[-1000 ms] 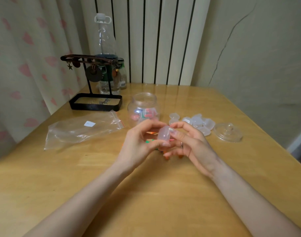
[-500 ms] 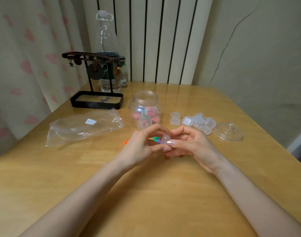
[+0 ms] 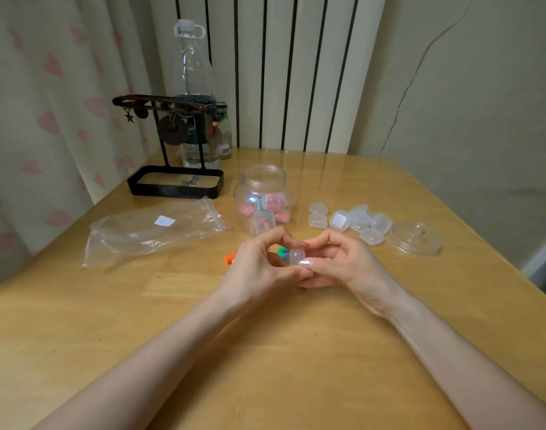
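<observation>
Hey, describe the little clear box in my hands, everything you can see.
The box is small, cloudy clear plastic, squarish with rounded corners. It is held above the table, in front of the jar, pinched between the fingertips of the left hand and the right hand. Fingers hide much of it, so whether its lid is shut or anything is inside cannot be told. Green and purple bits show just behind it.
</observation>
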A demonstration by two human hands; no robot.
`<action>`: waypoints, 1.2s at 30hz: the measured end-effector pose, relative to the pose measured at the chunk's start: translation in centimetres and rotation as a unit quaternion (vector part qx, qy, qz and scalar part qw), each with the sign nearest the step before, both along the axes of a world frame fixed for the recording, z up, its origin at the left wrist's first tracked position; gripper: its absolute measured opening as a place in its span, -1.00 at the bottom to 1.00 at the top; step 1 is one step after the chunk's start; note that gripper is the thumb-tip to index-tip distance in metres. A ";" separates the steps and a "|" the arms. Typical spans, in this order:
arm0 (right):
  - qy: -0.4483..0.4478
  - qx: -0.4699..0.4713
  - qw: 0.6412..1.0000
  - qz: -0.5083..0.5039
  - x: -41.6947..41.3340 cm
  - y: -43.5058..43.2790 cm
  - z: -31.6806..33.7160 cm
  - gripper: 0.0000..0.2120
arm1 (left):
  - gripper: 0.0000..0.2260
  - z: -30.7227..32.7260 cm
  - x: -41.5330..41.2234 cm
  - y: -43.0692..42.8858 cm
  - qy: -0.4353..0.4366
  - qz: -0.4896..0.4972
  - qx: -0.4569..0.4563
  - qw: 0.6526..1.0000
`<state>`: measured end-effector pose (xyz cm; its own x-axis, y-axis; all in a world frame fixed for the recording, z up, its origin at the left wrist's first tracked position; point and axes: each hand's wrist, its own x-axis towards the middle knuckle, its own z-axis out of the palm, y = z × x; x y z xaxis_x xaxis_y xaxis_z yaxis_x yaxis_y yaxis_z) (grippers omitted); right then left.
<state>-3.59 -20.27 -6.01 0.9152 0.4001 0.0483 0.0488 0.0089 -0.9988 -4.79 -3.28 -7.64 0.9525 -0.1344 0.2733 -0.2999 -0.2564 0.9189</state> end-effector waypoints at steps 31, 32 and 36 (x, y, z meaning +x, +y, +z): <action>-0.080 -0.015 0.996 -0.032 0.6 -0.2 1.0 -0.79 | -0.68 2.5 -0.1 2.2 0.155 -0.152 -0.252 0.943; -0.078 -0.006 0.997 -0.029 0.7 -0.4 1.1 -0.82 | -0.66 2.5 -0.2 2.3 0.170 -0.169 -0.264 0.934; -0.084 -0.018 0.994 -0.062 1.0 -0.7 0.7 -0.85 | -0.63 2.0 0.1 2.1 0.195 -0.184 -0.296 0.917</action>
<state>-2.56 -20.97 -5.31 0.9379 0.2882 0.1931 0.2141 -0.0428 -0.9759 -4.71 -1.22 -5.64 0.9129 -0.4050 0.0508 0.1154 0.3753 0.9197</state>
